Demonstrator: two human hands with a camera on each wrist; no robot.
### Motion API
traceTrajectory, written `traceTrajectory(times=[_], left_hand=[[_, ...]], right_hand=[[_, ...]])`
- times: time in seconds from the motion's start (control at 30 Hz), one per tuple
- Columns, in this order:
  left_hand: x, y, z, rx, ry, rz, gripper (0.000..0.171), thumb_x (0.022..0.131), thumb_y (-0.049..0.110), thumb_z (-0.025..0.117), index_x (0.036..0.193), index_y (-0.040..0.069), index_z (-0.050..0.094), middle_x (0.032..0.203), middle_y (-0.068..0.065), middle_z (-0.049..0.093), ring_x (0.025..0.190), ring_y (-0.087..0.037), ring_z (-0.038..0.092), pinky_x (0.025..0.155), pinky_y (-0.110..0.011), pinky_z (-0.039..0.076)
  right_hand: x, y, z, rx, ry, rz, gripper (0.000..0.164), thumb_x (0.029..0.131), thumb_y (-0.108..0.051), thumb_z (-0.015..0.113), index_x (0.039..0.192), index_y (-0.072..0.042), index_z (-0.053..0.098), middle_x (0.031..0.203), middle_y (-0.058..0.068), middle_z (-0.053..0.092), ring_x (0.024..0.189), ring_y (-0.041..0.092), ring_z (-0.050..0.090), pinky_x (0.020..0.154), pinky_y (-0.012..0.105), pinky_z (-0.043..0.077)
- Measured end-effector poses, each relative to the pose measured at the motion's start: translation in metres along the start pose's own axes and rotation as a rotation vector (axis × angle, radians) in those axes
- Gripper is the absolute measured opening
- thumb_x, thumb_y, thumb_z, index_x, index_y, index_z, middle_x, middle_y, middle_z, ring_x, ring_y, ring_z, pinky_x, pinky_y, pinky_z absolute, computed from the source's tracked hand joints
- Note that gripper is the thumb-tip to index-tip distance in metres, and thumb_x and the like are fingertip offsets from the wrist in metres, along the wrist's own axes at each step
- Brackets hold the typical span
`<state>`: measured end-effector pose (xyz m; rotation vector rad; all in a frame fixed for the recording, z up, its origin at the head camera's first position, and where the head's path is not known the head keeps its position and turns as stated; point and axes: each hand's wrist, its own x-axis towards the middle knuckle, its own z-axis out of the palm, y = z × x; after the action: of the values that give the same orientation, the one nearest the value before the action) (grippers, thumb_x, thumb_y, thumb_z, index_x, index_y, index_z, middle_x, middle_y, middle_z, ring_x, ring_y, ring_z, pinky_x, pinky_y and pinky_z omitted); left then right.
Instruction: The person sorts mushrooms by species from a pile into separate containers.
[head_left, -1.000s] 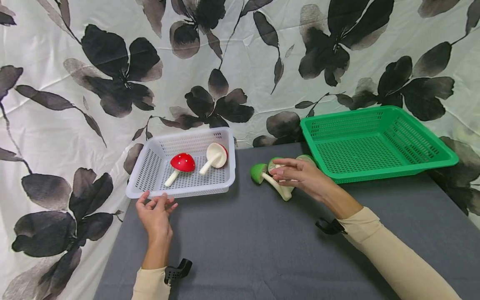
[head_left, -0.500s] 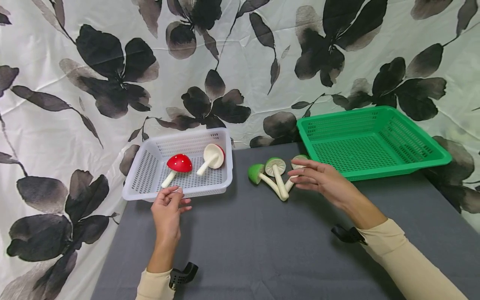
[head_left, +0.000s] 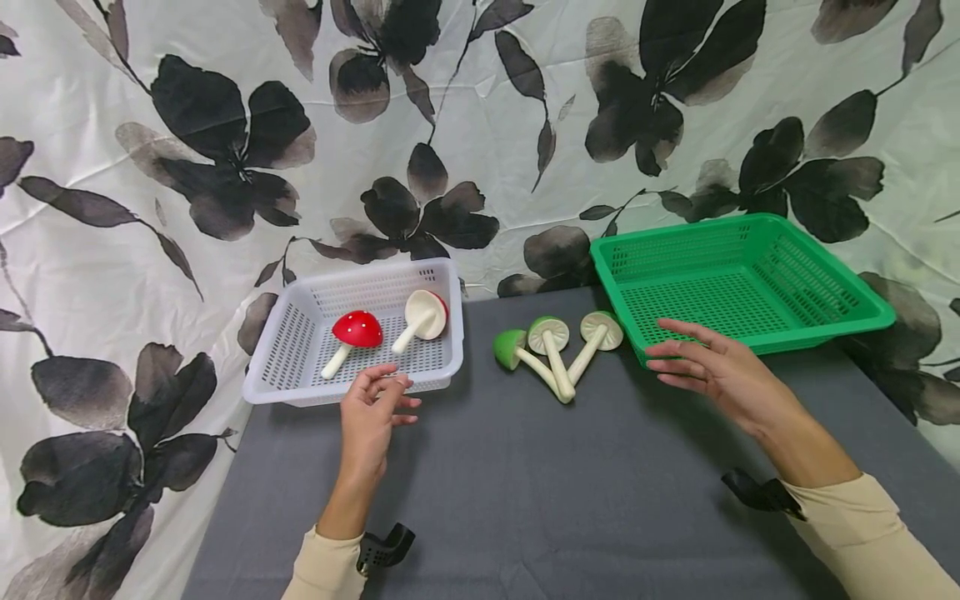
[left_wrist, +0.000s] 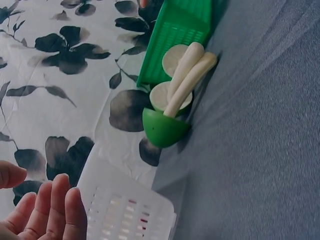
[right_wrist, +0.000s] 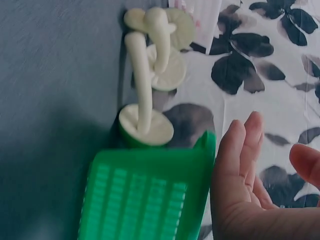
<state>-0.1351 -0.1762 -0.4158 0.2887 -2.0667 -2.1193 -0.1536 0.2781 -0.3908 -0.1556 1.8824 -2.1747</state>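
Note:
Two red-capped toy mushrooms lie in the white basket (head_left: 262,375): one cap-up mushroom (head_left: 357,330) with white dots, one mushroom (head_left: 426,317) showing its pale underside. My left hand (head_left: 369,417) holds nothing, its relaxed fingers right at that basket's front rim. On the cloth between the baskets, three green-capped toy mushrooms fan out, stems meeting at the front: a left one (head_left: 512,348), a middle one (head_left: 552,342) and a right one (head_left: 600,332). My right hand (head_left: 720,375), also holding nothing, has its fingers extended and overlaps the front edge of the green basket (head_left: 832,333).
Grey cloth (head_left: 525,500) covers the table. A white curtain (head_left: 525,125) with dark flower prints hangs right behind the baskets and down the left side. Nothing lies in the green basket. Each wrist wears a black camera strap.
My right hand has drawn away to the right from the green-capped mushrooms, which now show fully. My left hand has slid right along the white basket's front. The mushrooms stay put.

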Motion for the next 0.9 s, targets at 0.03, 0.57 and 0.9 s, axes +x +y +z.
traceTrajectory(times=[0.03,0.57,0.9], left_hand=[[0.000,0.000,0.002,-0.003,-0.010,-0.001,0.026,0.097,0.014,0.069,0.121,0.008,0.061,0.111,-0.025,0.067,0.073,-0.025,0.073,0.060,-0.036,0.064],[0.002,-0.007,0.034,-0.035,-0.154,0.013,0.026,0.097,0.008,0.067,0.122,0.010,0.062,0.109,-0.023,0.067,0.077,-0.033,0.074,0.060,-0.037,0.064],[0.004,-0.013,0.048,-0.024,-0.213,0.040,0.033,0.099,0.012,0.066,0.129,0.002,0.059,0.110,-0.021,0.067,0.086,-0.044,0.072,0.064,-0.037,0.064]], right_hand=[[-0.003,0.000,-0.004,0.023,0.005,-0.001,0.040,0.107,-0.015,0.054,0.146,-0.017,0.045,0.115,0.002,0.075,0.102,0.017,0.073,0.090,0.031,0.060],[-0.032,0.005,-0.053,0.103,0.167,0.012,0.052,0.106,-0.014,0.055,0.153,-0.021,0.032,0.107,-0.005,0.076,0.094,0.011,0.075,0.079,0.026,0.062],[-0.041,0.011,-0.070,0.169,0.315,0.028,0.060,0.103,-0.018,0.062,0.154,-0.024,0.031,0.100,-0.008,0.075,0.089,0.010,0.075,0.075,0.027,0.063]])
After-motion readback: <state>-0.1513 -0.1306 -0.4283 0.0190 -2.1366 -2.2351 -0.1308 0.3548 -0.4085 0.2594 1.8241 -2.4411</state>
